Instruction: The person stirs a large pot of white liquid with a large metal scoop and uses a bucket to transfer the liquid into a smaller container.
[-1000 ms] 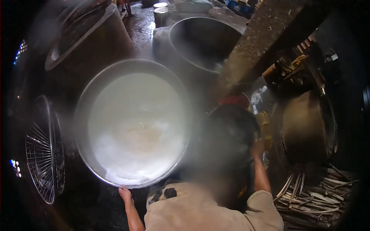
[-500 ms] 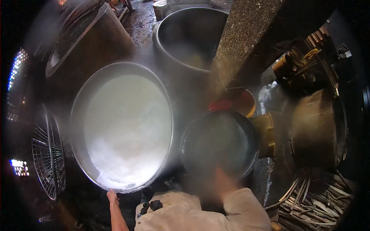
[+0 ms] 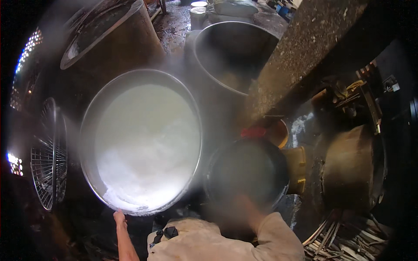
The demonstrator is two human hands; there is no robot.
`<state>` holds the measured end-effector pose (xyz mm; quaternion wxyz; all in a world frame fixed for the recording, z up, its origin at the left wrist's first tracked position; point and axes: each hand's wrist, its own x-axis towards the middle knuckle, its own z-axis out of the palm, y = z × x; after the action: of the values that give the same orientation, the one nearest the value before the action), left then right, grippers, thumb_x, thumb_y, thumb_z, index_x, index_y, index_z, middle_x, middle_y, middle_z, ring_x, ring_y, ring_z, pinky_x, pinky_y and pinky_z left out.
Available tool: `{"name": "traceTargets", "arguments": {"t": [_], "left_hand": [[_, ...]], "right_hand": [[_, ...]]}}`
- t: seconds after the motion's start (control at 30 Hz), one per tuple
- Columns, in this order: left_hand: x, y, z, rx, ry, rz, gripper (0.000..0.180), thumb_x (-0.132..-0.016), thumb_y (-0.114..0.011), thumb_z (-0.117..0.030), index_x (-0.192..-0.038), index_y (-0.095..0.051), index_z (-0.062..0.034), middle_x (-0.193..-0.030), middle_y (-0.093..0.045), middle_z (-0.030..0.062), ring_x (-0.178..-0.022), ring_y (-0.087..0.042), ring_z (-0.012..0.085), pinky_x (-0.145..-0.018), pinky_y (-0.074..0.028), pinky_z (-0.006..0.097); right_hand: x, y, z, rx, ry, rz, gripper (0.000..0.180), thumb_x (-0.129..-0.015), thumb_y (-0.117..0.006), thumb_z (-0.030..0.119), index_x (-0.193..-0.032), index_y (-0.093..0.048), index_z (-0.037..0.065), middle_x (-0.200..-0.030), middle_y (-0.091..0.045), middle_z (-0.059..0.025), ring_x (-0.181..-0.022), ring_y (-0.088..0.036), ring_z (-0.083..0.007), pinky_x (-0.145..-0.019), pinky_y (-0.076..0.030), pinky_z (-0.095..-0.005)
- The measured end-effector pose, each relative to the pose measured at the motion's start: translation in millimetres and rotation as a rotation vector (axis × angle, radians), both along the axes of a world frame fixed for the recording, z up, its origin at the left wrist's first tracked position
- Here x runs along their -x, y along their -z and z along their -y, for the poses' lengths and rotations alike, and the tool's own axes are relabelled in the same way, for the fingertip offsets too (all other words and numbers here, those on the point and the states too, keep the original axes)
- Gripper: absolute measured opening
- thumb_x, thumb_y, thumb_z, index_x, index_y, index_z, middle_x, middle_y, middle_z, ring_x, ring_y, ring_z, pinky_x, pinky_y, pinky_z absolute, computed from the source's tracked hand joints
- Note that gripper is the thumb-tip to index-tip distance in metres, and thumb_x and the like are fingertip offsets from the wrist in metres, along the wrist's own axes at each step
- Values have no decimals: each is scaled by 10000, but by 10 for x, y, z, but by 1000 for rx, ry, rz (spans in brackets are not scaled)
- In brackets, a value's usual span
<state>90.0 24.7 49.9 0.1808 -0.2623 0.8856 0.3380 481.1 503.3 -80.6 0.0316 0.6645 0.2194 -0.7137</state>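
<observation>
A large round metal pot (image 3: pixel 198 130) stands left of centre, holding a cloudy whitish liquid with white froth gathered toward its near side. At its near edge my left hand (image 3: pixel 120 216) is closed on the rim. To the right of it, a dark round basin (image 3: pixel 285 169) sits lower and is veiled in steam. My right forearm reaches over the basin's near edge, and my right hand (image 3: pixel 244 203) is down inside it. Steam and blur hide those fingers and anything they may hold.
Behind stands another tall metal pot (image 3: pixel 201 56). A thick rough post (image 3: pixel 300 56) slants across the upper right. A wire skimmer-like rack (image 3: pixel 48 165) stands at left, a yellow container (image 3: pixel 296 167) beside the basin, a pile of split wood (image 3: pixel 348 239) at lower right.
The view has shifted, so the back pot and post sit lower in it. My left hand stays on the pot's rim; my right hand remains in the basin, moved slightly left.
</observation>
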Motion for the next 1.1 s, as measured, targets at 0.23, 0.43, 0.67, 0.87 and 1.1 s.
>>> {"name": "traceTargets", "arguments": {"t": [0.23,0.43,0.67,0.87,1.1], "left_hand": [[44,48,137,-84,-22,-23,225,-817,-471,-204,-817,-547,8,-692,-535,62,-561,-478,152,-435,-376,328],[54,92,245,-5,233,-146,207,-764,-567,-130,-720,-523,67,-686,-535,122,-656,-475,186,-592,-384,372],[-20,-246,70,-397,87,-60,134,-743,-578,-76,-769,-552,53,-705,-554,61,-637,-471,117,-574,-389,283],[210,-636,269,-368,334,112,236,-716,-634,-155,-762,-549,61,-659,-536,48,-589,-467,115,-556,-389,265],[820,-427,551,-525,134,-223,315,-774,-537,-238,-920,-492,37,-836,-516,143,-776,-468,217,-710,-381,341]], "right_hand": [[-208,-946,37,-109,65,-77,75,-741,-530,3,-759,-457,2,-573,-462,-64,-418,-454,-152,-368,-392,-297],[-504,-1655,-101,-126,-118,-62,93,-727,-562,23,-758,-477,2,-612,-494,-73,-439,-455,-133,-374,-399,-278],[-75,-2760,71,-207,-372,47,135,-693,-577,-17,-682,-451,31,-535,-455,-43,-424,-450,-139,-368,-383,-283],[1117,-3283,650,-219,-520,51,124,-715,-560,-6,-670,-450,28,-519,-449,-46,-420,-458,-148,-361,-374,-279],[2321,-2555,1550,-134,-631,-209,70,-746,-544,32,-709,-488,11,-548,-450,-37,-437,-449,-138,-388,-388,-278]]}}
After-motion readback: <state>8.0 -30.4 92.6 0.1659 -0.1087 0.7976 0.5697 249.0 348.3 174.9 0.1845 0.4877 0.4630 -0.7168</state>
